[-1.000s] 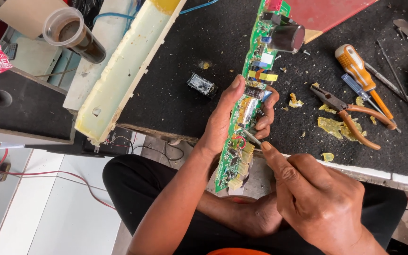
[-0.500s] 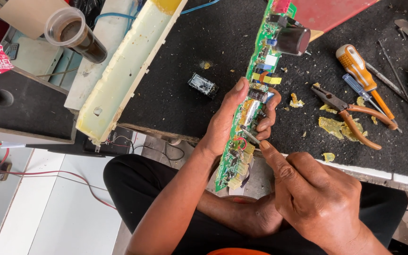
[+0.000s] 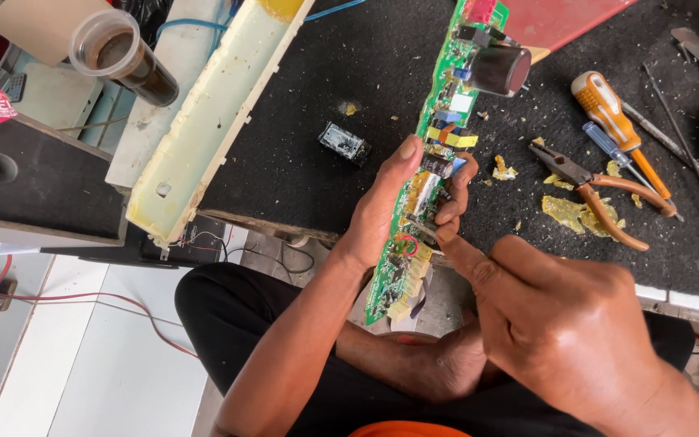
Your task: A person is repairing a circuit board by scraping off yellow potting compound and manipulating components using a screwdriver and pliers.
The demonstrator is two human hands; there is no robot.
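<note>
A long, narrow green circuit board [image 3: 438, 137] with a large black capacitor at its far end runs from the dark bench down over my lap. My left hand [image 3: 402, 202] grips it around the middle, thumb on one edge and fingers curled over the other. My right hand [image 3: 560, 324] is closed on a thin metal tool [image 3: 424, 228], index finger stretched along it. The tool's tip touches the board just below my left fingers, near a red wire loop.
On the bench to the right lie orange-handled pliers [image 3: 600, 198], an orange screwdriver [image 3: 620, 125], a blue screwdriver [image 3: 604, 146] and yellow scraps. A small black component [image 3: 344, 143] sits left of the board. A long cream plastic housing [image 3: 212, 113] and a cup [image 3: 119, 53] lie at upper left.
The board has tilted and slid slightly in my left hand. My right hand has stayed at the same spot on the board with the tool.
</note>
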